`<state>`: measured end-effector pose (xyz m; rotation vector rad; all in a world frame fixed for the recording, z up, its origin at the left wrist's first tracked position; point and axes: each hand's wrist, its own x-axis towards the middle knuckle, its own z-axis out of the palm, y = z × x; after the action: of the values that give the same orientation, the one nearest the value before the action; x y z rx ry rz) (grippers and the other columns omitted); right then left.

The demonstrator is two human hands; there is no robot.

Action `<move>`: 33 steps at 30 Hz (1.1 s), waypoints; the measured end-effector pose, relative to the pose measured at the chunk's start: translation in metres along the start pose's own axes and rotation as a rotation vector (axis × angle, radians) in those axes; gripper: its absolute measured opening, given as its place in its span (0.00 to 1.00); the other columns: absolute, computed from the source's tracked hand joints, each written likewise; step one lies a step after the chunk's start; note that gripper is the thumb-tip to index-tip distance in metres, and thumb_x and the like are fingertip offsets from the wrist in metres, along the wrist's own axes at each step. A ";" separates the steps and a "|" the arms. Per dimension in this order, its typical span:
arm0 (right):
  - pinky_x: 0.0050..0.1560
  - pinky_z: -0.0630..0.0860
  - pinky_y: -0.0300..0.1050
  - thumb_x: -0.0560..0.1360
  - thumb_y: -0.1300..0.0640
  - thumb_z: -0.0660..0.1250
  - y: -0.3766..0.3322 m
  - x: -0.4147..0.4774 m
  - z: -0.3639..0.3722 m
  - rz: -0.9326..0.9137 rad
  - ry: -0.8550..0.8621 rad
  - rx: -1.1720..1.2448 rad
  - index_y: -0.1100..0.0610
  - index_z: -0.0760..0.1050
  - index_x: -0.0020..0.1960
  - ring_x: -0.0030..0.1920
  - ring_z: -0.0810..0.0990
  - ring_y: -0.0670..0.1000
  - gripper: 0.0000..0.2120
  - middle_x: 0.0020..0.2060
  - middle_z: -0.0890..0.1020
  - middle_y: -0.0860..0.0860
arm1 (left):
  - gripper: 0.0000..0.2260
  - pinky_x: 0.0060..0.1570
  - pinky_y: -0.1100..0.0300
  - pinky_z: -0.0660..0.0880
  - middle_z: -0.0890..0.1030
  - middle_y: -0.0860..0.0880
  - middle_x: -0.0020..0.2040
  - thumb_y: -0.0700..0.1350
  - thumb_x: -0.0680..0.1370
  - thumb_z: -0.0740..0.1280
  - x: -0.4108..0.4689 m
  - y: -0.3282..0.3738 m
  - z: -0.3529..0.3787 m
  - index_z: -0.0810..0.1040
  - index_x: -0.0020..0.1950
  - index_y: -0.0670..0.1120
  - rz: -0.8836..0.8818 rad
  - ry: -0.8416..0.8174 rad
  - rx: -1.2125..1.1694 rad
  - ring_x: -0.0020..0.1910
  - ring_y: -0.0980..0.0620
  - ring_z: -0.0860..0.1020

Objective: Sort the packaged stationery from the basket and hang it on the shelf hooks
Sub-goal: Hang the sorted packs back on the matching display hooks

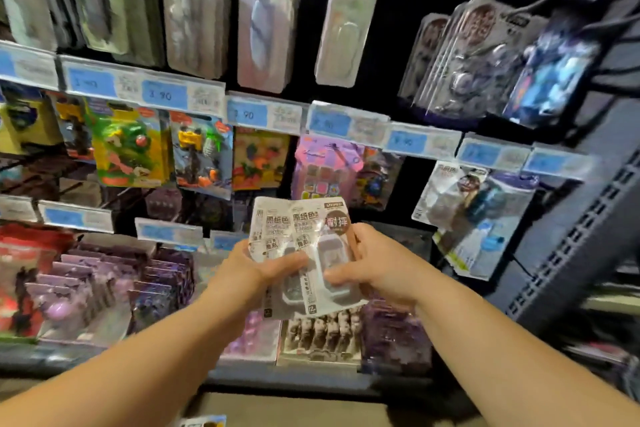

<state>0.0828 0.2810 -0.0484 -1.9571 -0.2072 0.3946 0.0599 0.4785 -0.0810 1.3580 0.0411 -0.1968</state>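
Note:
Two white stationery packs (304,236) with dark print overlap in front of the shelf, held upright at chest height. My left hand (258,269) grips the left pack, thumb across its front. My right hand (372,265) grips the right pack (329,253) by its edge, thumb on the clear blister. Behind them the black hook wall (391,62) carries hanging packs. The basket is out of view.
Rows of hanging toys and stationery packs (266,17) fill the hooks, with blue price tags (247,113) along the rails. Purple boxed items (114,284) stand on the lower shelf. A dark perforated upright (581,232) borders the right side.

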 end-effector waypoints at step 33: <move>0.56 0.77 0.52 0.77 0.66 0.66 0.057 -0.043 -0.180 -0.008 0.415 0.336 0.51 0.69 0.64 0.55 0.82 0.52 0.19 0.57 0.81 0.51 | 0.38 0.49 0.45 0.81 0.85 0.48 0.51 0.56 0.52 0.82 0.063 -0.017 0.154 0.77 0.60 0.49 0.066 -0.044 0.044 0.47 0.47 0.85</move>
<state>0.1071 0.0898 -0.0265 -1.6609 0.1143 0.0080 0.1061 0.3174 -0.0739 1.3965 -0.0453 -0.1723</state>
